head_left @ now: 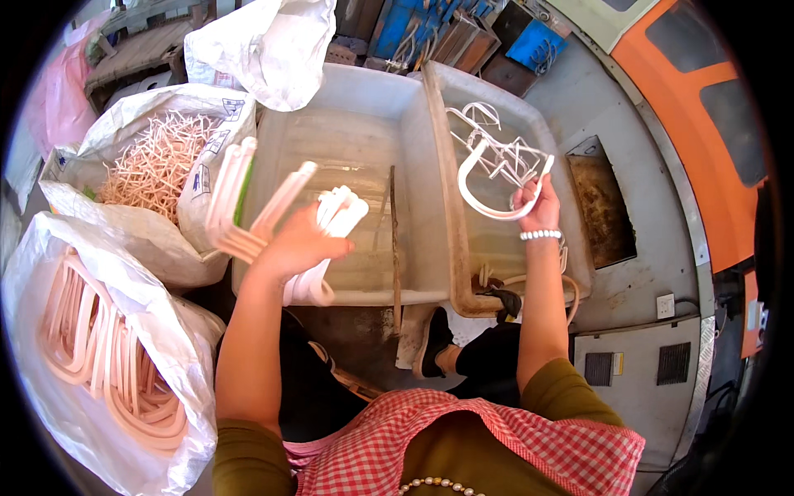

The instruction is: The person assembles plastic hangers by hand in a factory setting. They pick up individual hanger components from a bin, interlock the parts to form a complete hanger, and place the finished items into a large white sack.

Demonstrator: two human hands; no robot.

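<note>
My left hand is closed round a bundle of pale pink and white U-shaped plastic pieces, held over the near left corner of a white tub. Part of the bundle sticks out past the far side of the hand, with a green strip behind it. Above a beige tub, my right hand grips a white curved plastic piece by one end. A tangle of thin white plastic runners lies beside that piece; whether it is joined on is unclear.
To the left stand a white sack of thin pinkish plastic scraps and another sack of pale U-shaped pieces. Water sits in both tubs. A thin stick leans across the white tub. Right stands a grey and orange machine.
</note>
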